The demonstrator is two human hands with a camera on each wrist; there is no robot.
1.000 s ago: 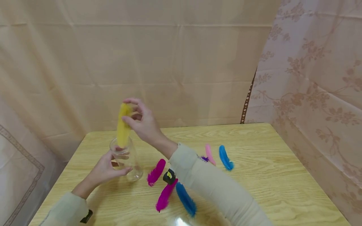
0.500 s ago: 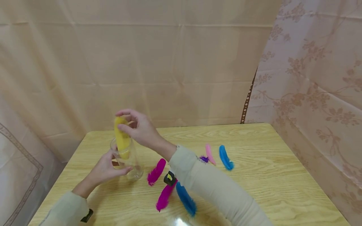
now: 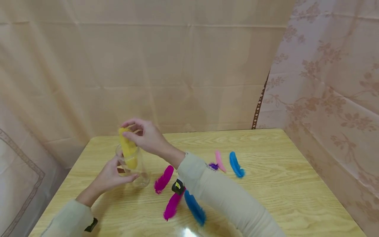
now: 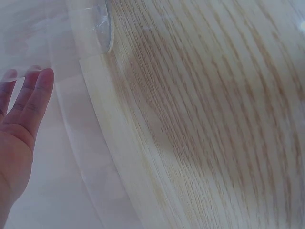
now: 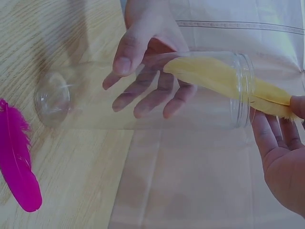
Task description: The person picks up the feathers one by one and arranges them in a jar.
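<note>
A clear jar [image 3: 141, 177] stands slightly tilted at the left of the table, held round its side by my left hand [image 3: 110, 176]. Above the mouth, my right hand [image 3: 151, 138] pinches a yellow feather [image 3: 128, 149] by its upper end. In the right wrist view the lower part of the yellow feather [image 5: 205, 74] is inside the jar [image 5: 95, 109], past the threaded rim, and the thumb and fingers of the left hand [image 5: 152, 62] show round the glass. The left wrist view catches only some fingers against the jar's side.
Two magenta feathers [image 3: 164, 179] and a blue feather [image 3: 194, 208] lie right of the jar, near the right sleeve. Farther right on the wooden table [image 3: 281, 197] are a purple feather [image 3: 214, 166], partly hidden, a pink feather [image 3: 220, 161] and another blue feather [image 3: 236, 165].
My right hand has moved down and slightly left, lowering the yellow feather from the jar's mouth to partway inside. The left hand keeps its grip on the jar.
</note>
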